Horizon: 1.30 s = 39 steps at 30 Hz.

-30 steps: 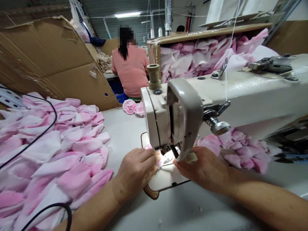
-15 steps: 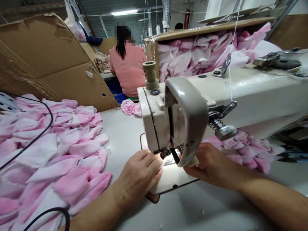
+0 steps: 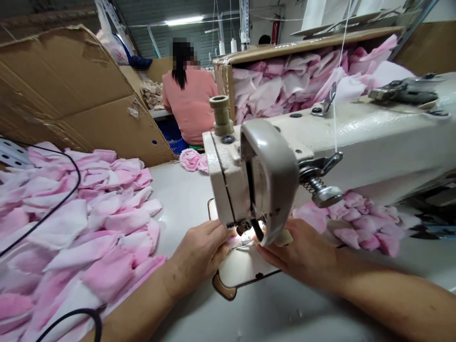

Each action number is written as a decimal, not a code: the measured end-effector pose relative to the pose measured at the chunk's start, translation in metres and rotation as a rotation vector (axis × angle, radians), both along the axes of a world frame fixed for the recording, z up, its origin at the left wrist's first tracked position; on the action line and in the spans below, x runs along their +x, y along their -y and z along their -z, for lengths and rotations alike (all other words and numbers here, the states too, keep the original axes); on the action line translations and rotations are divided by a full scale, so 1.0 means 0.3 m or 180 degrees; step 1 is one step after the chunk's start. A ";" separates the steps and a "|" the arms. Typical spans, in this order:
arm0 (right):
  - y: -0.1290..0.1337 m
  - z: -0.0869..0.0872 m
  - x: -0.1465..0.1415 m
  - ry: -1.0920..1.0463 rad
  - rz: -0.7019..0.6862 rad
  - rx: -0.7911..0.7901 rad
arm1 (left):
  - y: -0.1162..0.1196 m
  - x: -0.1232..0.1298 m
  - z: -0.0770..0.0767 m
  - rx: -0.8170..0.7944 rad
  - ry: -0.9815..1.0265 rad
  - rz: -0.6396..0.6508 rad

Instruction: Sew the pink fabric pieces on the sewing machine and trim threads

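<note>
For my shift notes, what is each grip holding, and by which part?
Left hand: a small pink fabric piece, pinched at its edge. Right hand: cannot tell.

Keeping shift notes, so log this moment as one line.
left hand: on pink fabric | right hand: beside sewing machine head

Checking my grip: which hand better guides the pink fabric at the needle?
Probably your left hand: its fingers are on the pink fabric beside the presser foot, while your right hand lies beyond the machine's head.
</note>
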State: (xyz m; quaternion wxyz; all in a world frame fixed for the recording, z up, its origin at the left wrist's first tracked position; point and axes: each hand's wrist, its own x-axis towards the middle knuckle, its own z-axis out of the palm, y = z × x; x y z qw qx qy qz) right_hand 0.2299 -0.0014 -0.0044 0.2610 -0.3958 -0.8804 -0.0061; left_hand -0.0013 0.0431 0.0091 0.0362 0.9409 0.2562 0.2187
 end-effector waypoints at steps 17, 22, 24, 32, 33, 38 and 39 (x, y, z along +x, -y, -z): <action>0.007 -0.029 0.018 -0.0788 0.0265 -0.1148 | 0.021 -0.002 -0.005 0.0227 -0.0576 0.0077; 0.021 -0.022 0.003 -0.0077 0.0195 -0.0504 | 0.029 -0.008 -0.012 -0.0099 -0.0231 0.0025; 0.027 -0.016 -0.010 0.0006 0.0220 -0.0145 | 0.031 -0.009 -0.011 -0.0106 -0.0085 0.0063; 0.022 -0.010 -0.008 -0.0151 0.0326 -0.0255 | 0.038 -0.003 -0.013 -0.0028 0.0023 0.0029; 0.020 -0.006 -0.004 -0.0210 0.0314 -0.0305 | 0.039 -0.004 -0.012 -0.0018 0.0001 0.0020; 0.015 0.008 0.008 -0.0659 0.0278 -0.0650 | 0.041 -0.004 -0.007 0.0193 -0.0284 -0.0010; 0.015 0.006 0.008 -0.0721 0.0291 -0.0738 | 0.042 -0.002 -0.009 0.0245 -0.0338 -0.0016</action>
